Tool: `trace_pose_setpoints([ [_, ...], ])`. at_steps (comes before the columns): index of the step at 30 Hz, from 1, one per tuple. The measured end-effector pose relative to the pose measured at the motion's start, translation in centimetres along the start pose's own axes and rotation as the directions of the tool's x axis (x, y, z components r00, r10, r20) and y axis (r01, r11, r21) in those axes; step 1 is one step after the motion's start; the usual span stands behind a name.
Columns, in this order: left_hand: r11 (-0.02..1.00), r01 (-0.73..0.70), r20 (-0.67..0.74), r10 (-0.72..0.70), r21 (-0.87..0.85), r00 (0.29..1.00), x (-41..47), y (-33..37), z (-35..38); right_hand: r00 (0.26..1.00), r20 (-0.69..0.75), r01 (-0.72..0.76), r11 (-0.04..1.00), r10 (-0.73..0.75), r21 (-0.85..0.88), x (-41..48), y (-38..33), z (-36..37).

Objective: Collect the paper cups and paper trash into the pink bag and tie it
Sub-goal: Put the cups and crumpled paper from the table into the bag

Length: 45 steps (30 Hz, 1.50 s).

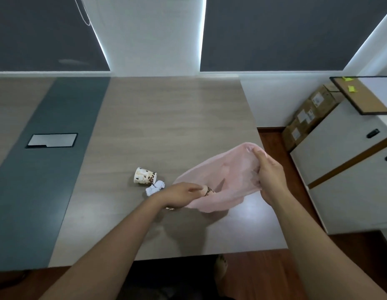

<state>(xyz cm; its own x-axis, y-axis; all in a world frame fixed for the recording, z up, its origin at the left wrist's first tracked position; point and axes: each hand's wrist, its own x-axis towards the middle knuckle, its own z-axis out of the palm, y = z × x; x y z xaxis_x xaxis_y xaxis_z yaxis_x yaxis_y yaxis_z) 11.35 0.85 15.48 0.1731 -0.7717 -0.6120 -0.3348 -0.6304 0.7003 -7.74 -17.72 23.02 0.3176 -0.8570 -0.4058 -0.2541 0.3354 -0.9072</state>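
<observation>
My left hand (181, 195) is curled round a spotted paper cup (209, 192), gripping it so that only its end shows past my fingers. That end sits right at the mouth of the pink bag (227, 169), touching the thin plastic. My right hand (269, 176) pinches the far side of the bag's rim, fingers closed on a bunch of the plastic, and lifts it so the opening faces my left hand. The bag's lower part rests on the tabletop (166, 118), close to its right edge.

A second paper cup (145, 175), with the same brown spots, lies on its side on the tabletop just left of my left hand. A crumpled paper ball (155, 187) touches it on the near side, close beside my left wrist.

A dark strip runs down the left part of the tabletop with a metal hatch (51, 140) set in it. Beyond the right edge stand a white cabinet (344, 169) and cardboard boxes (307, 113).
</observation>
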Motion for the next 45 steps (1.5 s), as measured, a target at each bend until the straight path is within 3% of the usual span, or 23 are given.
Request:
trace_pose_setpoints([
  [2, 0.945, -0.005, 0.064, 0.027, -0.326, 0.998, -1.2, -0.4, -1.6, 1.000, 0.027, 0.009, 0.999, -0.008, -0.037, 0.5, -0.2, 0.2],
  [4, 0.908, 0.005, -0.035, -0.022, -0.420, 0.999, -1.6, -1.8, -3.1, 0.995, 0.095, 0.028, 0.997, -0.021, -0.071, 0.9, -0.3, 0.4],
  [8, 0.914, 0.088, -0.354, -0.241, -0.397, 0.904, 1.0, -7.2, -2.7, 0.983, 0.181, -0.006, 0.985, 0.037, -0.170, 1.7, 0.8, 1.4],
  [11, 0.963, 0.149, -0.456, -0.239, -0.224, 0.857, 3.5, -11.4, -0.1, 0.981, 0.155, -0.084, 0.973, 0.119, -0.216, 2.8, 3.4, 2.1],
  [13, 0.984, 0.169, -0.463, -0.176, -0.057, 0.869, 5.9, -14.4, 1.9, 0.978, 0.155, -0.100, 0.966, 0.139, -0.239, 3.4, 4.8, 2.2],
  [16, 0.959, 0.267, -0.463, -0.197, 0.090, 0.864, 10.4, -19.1, 4.9, 0.972, 0.175, -0.107, 0.956, 0.159, -0.274, 3.8, 5.7, 2.0],
  [22, 0.901, 0.371, -0.535, -0.204, 0.224, 0.820, 10.9, -16.6, 7.1, 0.966, 0.188, -0.106, 0.935, 0.178, -0.338, 5.0, 6.5, 1.1],
  [26, 0.874, 0.419, -0.557, -0.227, 0.244, 0.799, 11.7, -17.7, 8.0, 0.965, 0.182, -0.113, 0.927, 0.188, -0.359, 5.3, 6.6, 1.0],
  [29, 0.959, 0.282, -0.586, -0.232, -0.005, 0.776, 10.8, -15.4, 7.3, 0.965, 0.176, -0.127, 0.932, 0.196, -0.339, 5.3, 6.9, 1.1],
  [31, 0.944, 0.123, -0.520, -0.273, -0.305, 0.809, 10.0, -12.3, 6.4, 0.962, 0.186, -0.133, 0.939, 0.199, -0.317, 5.1, 7.0, 1.2],
  [33, 0.856, 0.019, -0.383, -0.251, -0.517, 0.889, 9.8, -9.5, 5.8, 0.958, 0.203, -0.130, 0.939, 0.201, -0.319, 4.8, 6.9, 1.7],
  [36, 0.825, -0.069, -0.315, -0.136, -0.560, 0.939, 10.4, -6.3, 6.2, 0.953, 0.224, -0.129, 0.940, 0.207, -0.317, 4.3, 6.6, 2.5],
  [41, 0.820, -0.054, -0.298, -0.145, -0.569, 0.943, 12.7, -2.1, 7.6, 0.952, 0.246, -0.104, 0.947, 0.184, -0.304, 3.4, 6.1, 3.4],
  [45, 0.719, -0.089, -0.025, 0.099, -0.690, 0.995, 12.9, 0.3, 7.6, 0.948, 0.262, -0.102, 0.953, 0.179, -0.284, 3.4, 5.7, 3.7],
])
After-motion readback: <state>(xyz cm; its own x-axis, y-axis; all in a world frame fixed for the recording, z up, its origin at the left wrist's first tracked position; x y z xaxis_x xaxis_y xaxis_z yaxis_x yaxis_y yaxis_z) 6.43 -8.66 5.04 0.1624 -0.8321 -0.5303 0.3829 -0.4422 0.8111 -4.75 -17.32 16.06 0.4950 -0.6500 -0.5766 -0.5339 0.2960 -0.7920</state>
